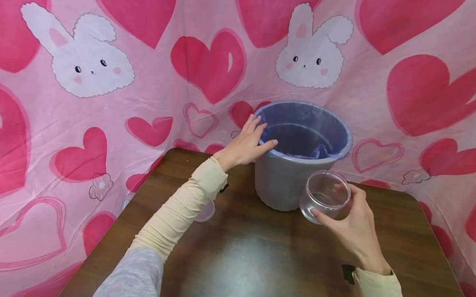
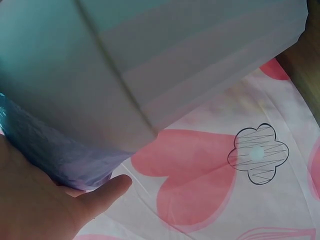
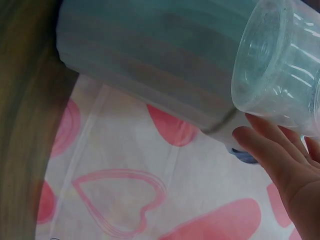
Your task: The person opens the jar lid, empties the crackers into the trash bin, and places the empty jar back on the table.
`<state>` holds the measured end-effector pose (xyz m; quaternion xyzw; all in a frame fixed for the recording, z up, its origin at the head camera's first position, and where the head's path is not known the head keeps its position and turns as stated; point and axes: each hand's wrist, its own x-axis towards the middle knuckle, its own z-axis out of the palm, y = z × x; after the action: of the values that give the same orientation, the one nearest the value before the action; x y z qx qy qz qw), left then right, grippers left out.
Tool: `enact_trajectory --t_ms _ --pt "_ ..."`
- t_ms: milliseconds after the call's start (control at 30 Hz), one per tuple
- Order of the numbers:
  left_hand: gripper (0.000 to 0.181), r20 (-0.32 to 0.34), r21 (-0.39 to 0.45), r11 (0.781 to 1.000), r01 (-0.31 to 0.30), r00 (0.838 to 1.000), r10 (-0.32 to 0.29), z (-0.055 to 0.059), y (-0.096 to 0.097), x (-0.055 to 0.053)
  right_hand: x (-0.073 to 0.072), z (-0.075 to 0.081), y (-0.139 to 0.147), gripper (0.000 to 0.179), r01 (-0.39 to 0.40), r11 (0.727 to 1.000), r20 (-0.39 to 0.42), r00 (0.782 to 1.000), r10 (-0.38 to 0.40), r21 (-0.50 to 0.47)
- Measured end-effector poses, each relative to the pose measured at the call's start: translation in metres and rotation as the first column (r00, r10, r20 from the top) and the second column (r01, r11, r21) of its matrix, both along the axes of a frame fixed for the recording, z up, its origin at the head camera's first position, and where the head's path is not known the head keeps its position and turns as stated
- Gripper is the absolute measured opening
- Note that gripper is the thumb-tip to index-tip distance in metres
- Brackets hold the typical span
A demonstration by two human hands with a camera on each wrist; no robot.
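Note:
A grey trash bin lined with a blue plastic bag stands upright at the back of the table. My left hand rests on the left of its rim with fingers straight and spread; the left wrist view shows the thumb extended beside the bag's folded edge. At the bin's front right, my right hand holds a clear round plastic jar by its side. The jar has no lid on, its mouth tilts upward, and nothing shows inside it. In the right wrist view the fingers curve around the jar.
A clear round lid lies on the brown wooden table, partly hidden behind my left forearm. Pink cloth printed with hearts and rabbits hangs close behind the bin and around the table's sides.

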<state>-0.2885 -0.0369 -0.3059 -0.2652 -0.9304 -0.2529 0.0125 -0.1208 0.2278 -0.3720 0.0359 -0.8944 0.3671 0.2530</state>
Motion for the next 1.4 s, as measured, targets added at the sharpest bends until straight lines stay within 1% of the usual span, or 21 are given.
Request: enact_trajectory --t_ms 200,433,667,733,900,1067,1400 --pt "0.083 0.002 -0.007 1.0 -0.002 1.0 0.002 0.001 0.0 0.0 -0.001 -0.013 -0.008 0.085 -0.031 0.999 0.021 0.999 0.032 -0.016" --pt "0.083 0.0 -0.006 1.0 -0.001 1.0 0.001 0.002 0.001 -0.001 -0.002 -0.027 -0.016 0.083 -0.056 0.998 0.089 0.994 0.058 -0.024" --pt "0.083 -0.01 -0.015 1.0 -0.001 1.0 0.001 0.002 0.002 -0.002 -0.003 -0.04 -0.025 0.084 -0.073 0.995 0.102 0.993 0.066 0.067" --pt "0.083 -0.01 -0.015 1.0 -0.002 1.0 0.002 0.002 0.002 -0.002 -0.003 -0.043 -0.027 0.084 -0.078 0.994 0.11 0.992 0.07 0.075" --pt "0.083 -0.009 -0.017 1.0 -0.007 1.0 0.007 0.002 0.001 -0.003 -0.004 -0.048 -0.03 0.085 -0.094 0.994 0.14 0.986 0.087 0.048" --pt "0.083 -0.006 -0.014 1.0 -0.01 1.0 0.01 0.001 0.001 -0.003 -0.004 -0.053 -0.031 0.084 -0.099 0.995 0.153 0.984 0.094 0.027" --pt "0.084 0.013 -0.023 1.0 -0.015 1.0 0.016 -0.001 0.001 -0.002 -0.002 -0.059 -0.033 0.084 -0.104 0.994 0.173 0.98 0.097 0.031"
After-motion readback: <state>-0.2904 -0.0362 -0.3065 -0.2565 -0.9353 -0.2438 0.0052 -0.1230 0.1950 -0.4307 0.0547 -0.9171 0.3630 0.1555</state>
